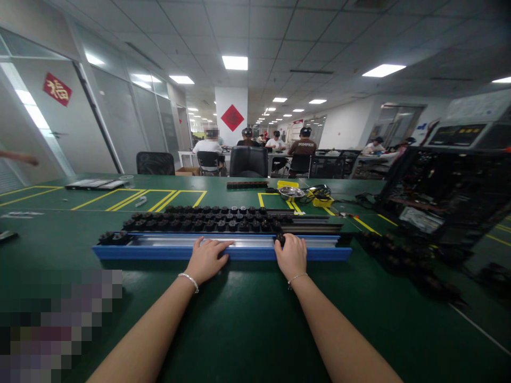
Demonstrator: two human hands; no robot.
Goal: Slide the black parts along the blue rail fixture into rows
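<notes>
Across the green table in front of me lies a long blue channel point(247, 254) with a silvery metal strip inside. My left hand point(204, 260) rests on its near edge, fingers apart, with the index finger and thumb pointing right. Toward the channel's right part, my right hand point(292, 256) is closed on a small black knobbed part point(281, 239) at the strip; its underside is hidden. At the left end of the channel sit a few similar black parts point(114, 238). Just behind are dark rails carrying rows of such black parts point(191, 224).
A metal bowl point(290, 192), a yellow bin point(322, 201) and cables lie at back right. More black parts point(399, 252) are piled right, before a large dark machine point(435, 197). Another person's hand point(24, 158) shows at far left. Several people sit at tables beyond.
</notes>
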